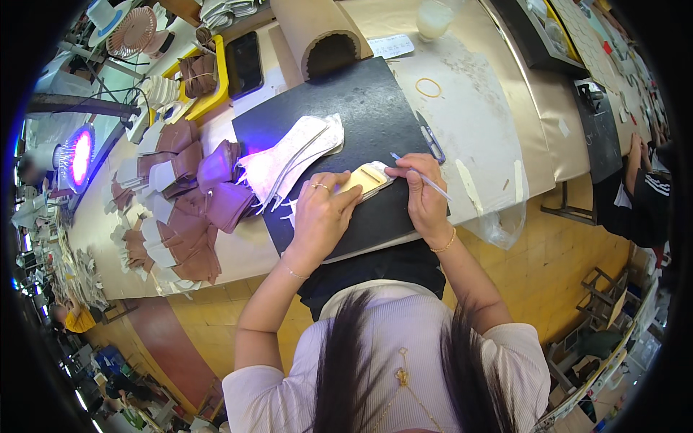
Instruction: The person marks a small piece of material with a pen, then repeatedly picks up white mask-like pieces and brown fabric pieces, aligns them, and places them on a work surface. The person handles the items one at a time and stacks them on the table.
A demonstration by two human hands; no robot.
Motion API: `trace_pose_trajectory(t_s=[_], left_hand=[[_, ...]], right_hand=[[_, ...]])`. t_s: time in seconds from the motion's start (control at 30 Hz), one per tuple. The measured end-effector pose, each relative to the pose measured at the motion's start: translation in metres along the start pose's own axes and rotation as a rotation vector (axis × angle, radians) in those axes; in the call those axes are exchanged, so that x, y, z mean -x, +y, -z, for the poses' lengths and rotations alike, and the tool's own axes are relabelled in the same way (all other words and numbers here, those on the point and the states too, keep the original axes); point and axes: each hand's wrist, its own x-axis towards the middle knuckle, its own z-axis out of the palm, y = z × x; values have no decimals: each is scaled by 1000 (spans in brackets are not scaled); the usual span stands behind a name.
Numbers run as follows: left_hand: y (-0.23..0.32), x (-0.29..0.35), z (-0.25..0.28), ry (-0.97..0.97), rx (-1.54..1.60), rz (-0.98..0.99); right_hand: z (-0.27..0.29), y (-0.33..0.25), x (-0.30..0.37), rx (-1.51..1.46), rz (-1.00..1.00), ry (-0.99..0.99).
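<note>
On a black mat (390, 224) my left hand (321, 216) holds a pale yellow template (359, 182) down by its edges, thumb and fingers closed on it. Beneath the template lies a white cut piece (380, 170), mostly covered. A slim, light-coloured pen (439, 190) is pinched in my right hand (426, 206), whose fingers are beside the template's right end. The pen's point cannot be made out. Just beyond my left hand, a few white cut pieces (296, 151) with fringed ends overlap on the mat.
Piles of brown and white cut pieces (177, 224) spread to the left, near a glowing purple lamp (83, 159). Farther back are a yellow tray (222, 68), a phone (245, 63) and a curved tan roll (310, 25). Blue snips (431, 137) and a rubber band (428, 88) lie right.
</note>
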Motion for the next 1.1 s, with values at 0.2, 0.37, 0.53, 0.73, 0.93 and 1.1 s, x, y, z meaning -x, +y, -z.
trace_pose_trajectory(t_s=[0.2, 0.37, 0.53, 0.73, 0.93, 1.1], left_hand=[[-1, 0, -5, 13, -1, -10], [-2, -1, -7, 23, -13, -36], [-1, -2, -7, 34, -27, -36], [0, -2, -8, 35, -20, -35], [1, -2, -9, 40, -40, -37], [1, -3, -8, 42, 4, -38]], right_hand=[[0, 1, 3, -55, -68, -29], [1, -1, 1, -20, -43, -26], [3, -7, -4, 44, 5, -36], [0, -13, -9, 86, 96, -129], [-2, -12, -9, 156, 152, -163], [3, -8, -6, 97, 200, -21]])
